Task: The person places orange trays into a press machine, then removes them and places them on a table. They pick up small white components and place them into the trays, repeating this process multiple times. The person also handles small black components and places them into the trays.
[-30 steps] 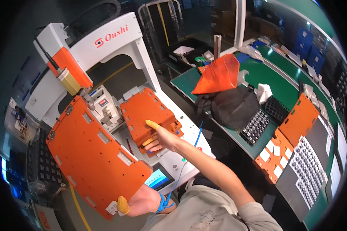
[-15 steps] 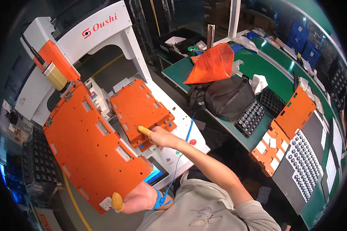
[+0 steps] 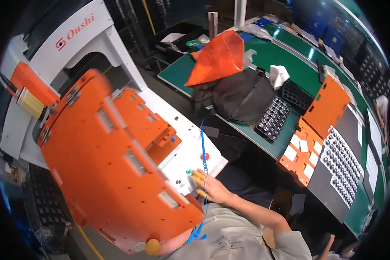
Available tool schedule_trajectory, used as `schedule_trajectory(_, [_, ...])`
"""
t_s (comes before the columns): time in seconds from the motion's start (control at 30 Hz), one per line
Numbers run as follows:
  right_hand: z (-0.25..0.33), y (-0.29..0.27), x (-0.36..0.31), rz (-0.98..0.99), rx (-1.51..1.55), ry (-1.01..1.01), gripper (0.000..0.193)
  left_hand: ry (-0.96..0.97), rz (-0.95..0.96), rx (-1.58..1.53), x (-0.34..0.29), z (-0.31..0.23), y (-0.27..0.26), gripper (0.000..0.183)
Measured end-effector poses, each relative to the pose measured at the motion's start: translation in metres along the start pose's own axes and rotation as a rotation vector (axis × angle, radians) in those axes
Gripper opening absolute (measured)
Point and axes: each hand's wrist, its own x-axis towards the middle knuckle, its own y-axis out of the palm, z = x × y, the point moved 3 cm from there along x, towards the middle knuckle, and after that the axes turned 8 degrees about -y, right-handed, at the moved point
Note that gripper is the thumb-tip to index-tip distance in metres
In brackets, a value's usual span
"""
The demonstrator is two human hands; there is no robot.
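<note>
My left hand (image 3: 172, 245), at the lower edge, grips the near corner of a large orange fixture plate (image 3: 112, 173). A yellow finger cot covers its thumb, and the plate hides its other fingers. The plate is tilted, slightly blurred, and has metal-lined slots and hinges. My right hand (image 3: 216, 190) holds nothing, its fingers apart in yellow finger cots. They are beside a green button (image 3: 189, 172) on the white machine's front panel (image 3: 171, 171). Behind the held plate, a second orange fixture (image 3: 149, 125) sits on the machine bed, partly covered.
A red button (image 3: 205, 156) and blue wrist-strap cord (image 3: 203, 143) are by my right hand. Left stands the machine's white arch (image 3: 69, 39). On the green bench (image 3: 177, 76) are a black bag (image 3: 242, 95), an orange bag (image 3: 219, 56), a black parts tray (image 3: 273, 119) and an open orange fixture (image 3: 297, 162).
My right hand has left the fixture on the bed and come down to the green button. My left hand has brought the large plate nearer and lower. The whole view has shifted.
</note>
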Motion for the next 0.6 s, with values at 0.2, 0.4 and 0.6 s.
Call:
schedule_trajectory(0.2, [-0.012, 0.037, -0.011, 0.139, -0.003, 0.007, 0.063, -0.353, -0.152, -0.105, -0.033, 0.033, 0.009, 0.059])
schedule_trajectory(0.4, [-0.009, 0.021, -0.015, 0.027, -0.092, -0.077, 0.041, -0.886, -0.228, -0.275, -0.082, 0.075, 0.019, 0.062])
schedule_trajectory(0.6, [0.003, -0.046, -0.074, -0.018, 0.206, 0.118, 0.03, -1.489, -0.127, -0.477, -0.154, 0.114, 0.041, 0.065])
